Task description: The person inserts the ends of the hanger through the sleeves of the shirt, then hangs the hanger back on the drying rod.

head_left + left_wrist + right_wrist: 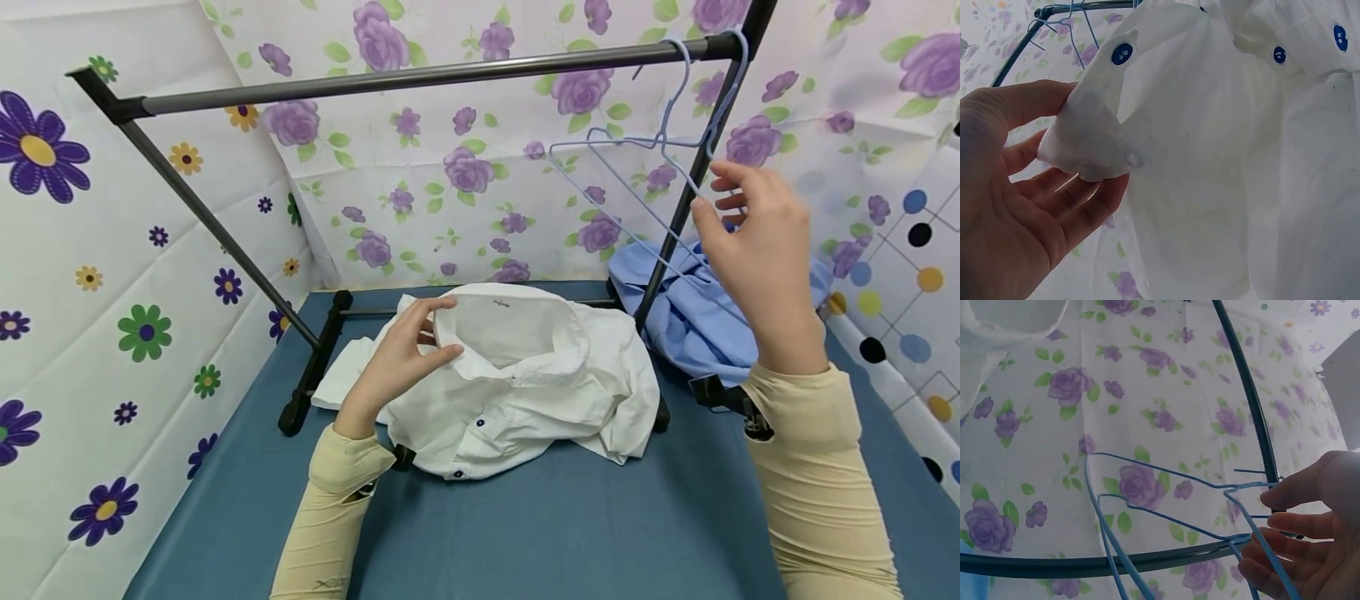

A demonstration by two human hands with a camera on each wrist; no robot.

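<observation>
A white button-up shirt (517, 417) lies bunched on the blue-covered table, its collar opening facing up. My left hand (401, 354) holds the shirt's left collar edge between thumb and fingers. Up close in the left wrist view, the left hand (1035, 187) has white cloth with a dark blue button (1122, 54) at its fingers. My right hand (765, 242) is raised beside two light blue wire hangers (663, 137) hooked on the rack's bar. In the right wrist view, a gap shows between the thumb and fingers of the right hand (1310, 531), close to a hanger wire.
A black metal rack's bar (420, 77) spans above the shirt, its legs standing on the table (585, 533). Blue folded cloth (675, 308) lies behind the right hand. Floral sheets (465, 175) hang at the back and sides.
</observation>
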